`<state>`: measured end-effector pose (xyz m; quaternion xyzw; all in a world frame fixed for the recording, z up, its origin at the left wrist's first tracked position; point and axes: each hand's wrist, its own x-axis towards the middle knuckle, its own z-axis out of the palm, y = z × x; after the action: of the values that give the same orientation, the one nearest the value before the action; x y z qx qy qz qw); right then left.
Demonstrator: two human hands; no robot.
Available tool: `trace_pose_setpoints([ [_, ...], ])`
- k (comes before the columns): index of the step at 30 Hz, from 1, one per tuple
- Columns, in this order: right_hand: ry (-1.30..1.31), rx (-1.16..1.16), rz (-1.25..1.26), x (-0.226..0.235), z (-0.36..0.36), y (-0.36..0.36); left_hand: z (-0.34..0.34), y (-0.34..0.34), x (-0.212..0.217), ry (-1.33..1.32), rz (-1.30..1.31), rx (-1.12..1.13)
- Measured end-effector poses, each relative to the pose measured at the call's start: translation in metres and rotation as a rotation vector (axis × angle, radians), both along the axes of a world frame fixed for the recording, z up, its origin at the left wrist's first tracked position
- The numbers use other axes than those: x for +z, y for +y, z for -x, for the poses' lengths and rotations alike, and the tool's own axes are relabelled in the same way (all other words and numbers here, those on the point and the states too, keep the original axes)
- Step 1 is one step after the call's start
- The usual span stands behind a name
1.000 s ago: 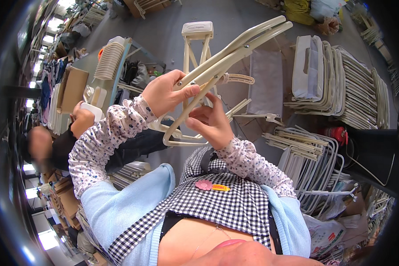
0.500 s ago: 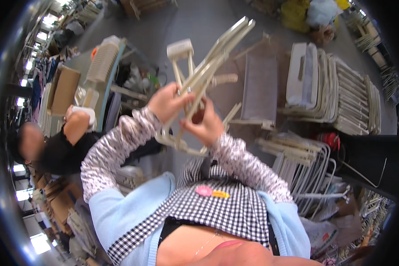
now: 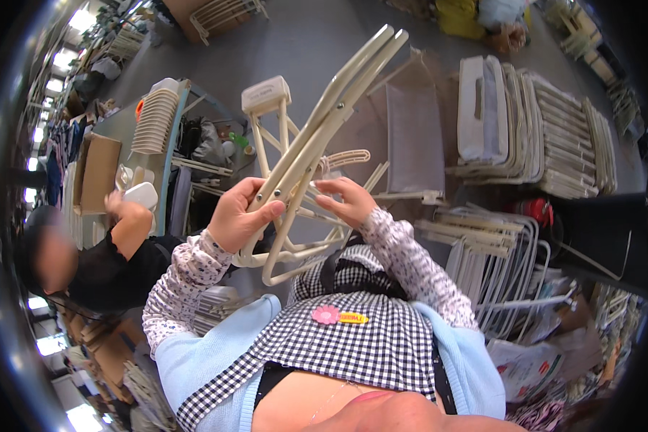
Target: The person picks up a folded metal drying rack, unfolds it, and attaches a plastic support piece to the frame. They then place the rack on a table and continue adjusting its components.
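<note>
A cream metal folding frame [image 3: 311,137], with long paired tubes, rivets and a pale block-shaped end piece [image 3: 265,95], is held tilted in front of my body. My left hand [image 3: 241,216] is closed around its tubes near the rivets, thumb on top. My right hand [image 3: 349,203] is beside the frame's middle, fingers curved and apart, the tips close to a tube. Whether they touch it, I cannot tell. A curved, slotted cream piece [image 3: 349,157] shows just beyond the right fingertips.
Stacked folded frames [image 3: 529,129] stand at right, beside a grey fabric panel [image 3: 415,137]. Nearer are more tube frames [image 3: 507,248] and a black surface [image 3: 605,245]. At left, a co-worker [image 3: 101,259] handles a white piece at a table holding stacked cream parts [image 3: 155,119] and a cardboard box [image 3: 97,173].
The frame has swung slightly left and its lower end has come nearer my body. My left hand has moved down and left with it; my right hand has drawn back from between the tubes.
</note>
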<state>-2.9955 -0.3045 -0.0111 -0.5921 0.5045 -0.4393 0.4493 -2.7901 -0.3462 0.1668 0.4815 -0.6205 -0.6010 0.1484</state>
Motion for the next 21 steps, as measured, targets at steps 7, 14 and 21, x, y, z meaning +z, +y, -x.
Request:
trace_pose_setpoints([
  [7, -0.426, -0.009, -0.091, 0.002, -0.036, -0.014, -0.01, 0.016, 0.017, -0.107, 0.081, -0.001],
  [14, -0.708, -0.141, -0.02, 0.014, -0.018, -0.011, -0.003, 0.01, 0.038, -0.169, 0.123, 0.061],
  [21, -1.695, 0.038, -0.053, 0.0, 0.045, -0.01, -0.014, -0.006, 0.052, -0.196, 0.138, 0.113],
])
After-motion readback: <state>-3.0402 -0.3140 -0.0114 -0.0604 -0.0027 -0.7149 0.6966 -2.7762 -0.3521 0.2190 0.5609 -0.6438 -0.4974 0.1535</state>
